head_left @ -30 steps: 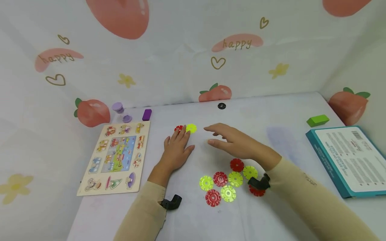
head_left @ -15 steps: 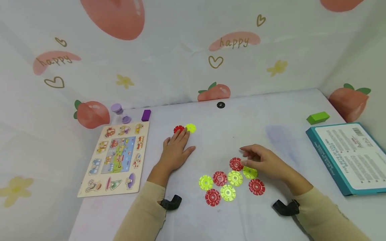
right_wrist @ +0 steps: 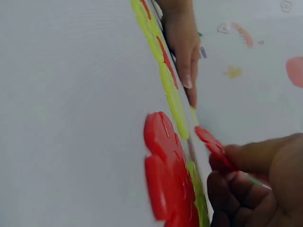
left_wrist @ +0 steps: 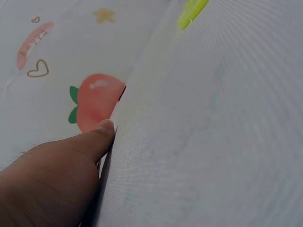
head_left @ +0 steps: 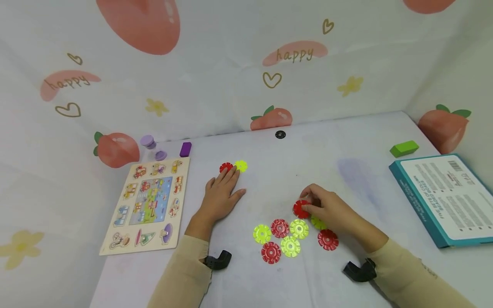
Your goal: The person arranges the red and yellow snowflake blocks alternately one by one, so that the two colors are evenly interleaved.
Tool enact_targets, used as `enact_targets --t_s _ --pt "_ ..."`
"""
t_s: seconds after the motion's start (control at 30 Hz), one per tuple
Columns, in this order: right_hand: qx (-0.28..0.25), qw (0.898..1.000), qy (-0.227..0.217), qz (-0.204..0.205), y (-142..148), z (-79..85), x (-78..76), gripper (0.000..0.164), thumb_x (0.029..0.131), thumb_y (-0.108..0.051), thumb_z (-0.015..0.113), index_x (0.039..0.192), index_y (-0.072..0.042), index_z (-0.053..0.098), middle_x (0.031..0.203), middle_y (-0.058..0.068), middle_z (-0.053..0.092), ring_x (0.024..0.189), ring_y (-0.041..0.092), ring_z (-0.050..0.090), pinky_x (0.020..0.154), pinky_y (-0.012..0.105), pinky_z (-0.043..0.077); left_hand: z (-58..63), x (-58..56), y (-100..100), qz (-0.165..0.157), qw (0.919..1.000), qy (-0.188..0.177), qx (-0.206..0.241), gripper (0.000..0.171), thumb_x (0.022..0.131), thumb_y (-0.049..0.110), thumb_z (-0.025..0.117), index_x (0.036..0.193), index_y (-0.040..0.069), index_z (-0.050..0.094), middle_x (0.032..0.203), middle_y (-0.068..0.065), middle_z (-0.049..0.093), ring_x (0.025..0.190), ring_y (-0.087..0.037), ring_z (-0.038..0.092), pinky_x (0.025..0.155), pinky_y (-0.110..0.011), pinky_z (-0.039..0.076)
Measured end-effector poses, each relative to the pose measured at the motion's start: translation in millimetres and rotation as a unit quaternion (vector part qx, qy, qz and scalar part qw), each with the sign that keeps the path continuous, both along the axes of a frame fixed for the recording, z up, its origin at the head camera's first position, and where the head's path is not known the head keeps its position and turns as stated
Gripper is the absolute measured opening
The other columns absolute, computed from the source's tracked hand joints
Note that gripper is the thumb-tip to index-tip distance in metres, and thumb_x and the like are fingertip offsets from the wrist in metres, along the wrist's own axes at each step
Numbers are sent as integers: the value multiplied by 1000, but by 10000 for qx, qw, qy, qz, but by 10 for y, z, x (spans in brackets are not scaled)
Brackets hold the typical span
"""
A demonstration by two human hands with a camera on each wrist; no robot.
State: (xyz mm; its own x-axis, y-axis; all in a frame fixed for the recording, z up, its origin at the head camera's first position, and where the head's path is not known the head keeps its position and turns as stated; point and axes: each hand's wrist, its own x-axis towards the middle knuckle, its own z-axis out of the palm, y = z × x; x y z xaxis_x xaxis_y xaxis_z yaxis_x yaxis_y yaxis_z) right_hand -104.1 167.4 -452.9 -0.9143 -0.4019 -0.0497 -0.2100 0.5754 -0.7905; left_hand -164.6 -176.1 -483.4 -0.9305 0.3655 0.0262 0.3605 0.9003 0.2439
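My right hand (head_left: 332,208) pinches a red notched disc (right_wrist: 210,141) between thumb and fingers, its rim tilted up off the table in the right wrist view. A yellow-green disc (head_left: 318,222) lies partly hidden under that hand, and another red disc (head_left: 328,240) lies just nearer. To the left, several red and yellow-green discs (head_left: 280,228) lie in a loose cluster. My left hand (head_left: 219,197) rests flat with fingers straight, its fingertips at a linked-looking red disc (head_left: 226,167) and yellow-green disc (head_left: 241,165); whether these two are joined I cannot tell.
A wooden picture puzzle board (head_left: 152,205) lies at left, with a purple block (head_left: 185,149) and lilac pieces (head_left: 160,155) behind it. A black disc (head_left: 280,134) lies at the back. At right are a green block (head_left: 404,149) and a teal-edged box (head_left: 446,196).
My right hand has come down and back from above the middle of the table to the discs and taken hold of a red one. My left hand has stayed in place.
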Motion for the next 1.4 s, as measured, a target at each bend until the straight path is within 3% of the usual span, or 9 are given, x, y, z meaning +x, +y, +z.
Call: enact_targets --t_s 0.2,0.37,0.57,0.7,0.8,0.9,1.03,1.2,1.4 --pt "-289 9995 104 -21 -204 186 -312 12 96 -15 60 106 -20 62 94 -4 63 82 18 56 67 33 51 12 3 -2 -2 9999 87 78 70 96 58 39 153 21 24 158 8 13 144 -21 7 109 -56 8" --pt "-201 9993 -298 -139 -448 235 -753 28 95 -23 61 122 -23 63 117 -6 60 101 19 56 76 38 51 10 11 6 1 10000 21 67 70 96 59 38 153 21 25 158 9 12 144 -20 6 110 -55 8" --pt "155 9973 -613 366 -672 169 -1073 46 94 -31 61 137 -19 53 131 0 53 111 22 51 86 39 48 16 22 21 -39 9999 -27 112 71 95 59 40 153 21 26 158 7 14 144 -21 5 110 -55 8" --pt "1143 9913 82 650 -754 183 -1131 53 93 -34 62 140 -14 50 142 8 43 122 29 43 97 47 40 30 23 25 12 10000 -4 17 71 95 59 40 153 22 24 158 7 13 144 -21 5 110 -54 8" --pt "2159 9707 528 911 -785 200 -1130 62 93 -38 61 146 -14 42 153 8 28 135 34 28 103 57 29 33 27 18 39 10000 17 2 71 95 59 40 153 21 24 158 7 13 144 -21 6 111 -54 8" --pt "2896 9472 499 1280 -813 200 -1111 70 93 -47 56 152 -19 30 158 1 16 141 34 13 105 62 21 32 35 6 39 10000 72 50 70 95 57 41 153 20 27 158 6 15 144 -22 8 110 -54 8" --pt "3157 9361 459 1481 -853 190 -1090 75 91 -58 51 153 -24 25 159 -4 12 143 32 8 104 63 17 33 34 5 25 9999 99 37 70 95 57 41 152 20 27 158 6 16 144 -22 9 110 -55 9" --pt "3186 9340 694 1460 -980 193 -1105 77 88 -66 48 151 -26 32 157 1 18 139 34 15 102 61 20 30 27 6 -6 10000 24 13 71 95 58 40 153 20 25 158 6 14 144 -23 7 110 -55 8" --pt "3255 9320 586 1485 -1096 159 -1161 83 83 -79 36 150 -30 33 159 -2 13 141 34 10 102 64 18 25 30 4 18 10000 14 -30 71 95 60 38 153 20 25 158 6 13 144 -22 7 110 -56 8"
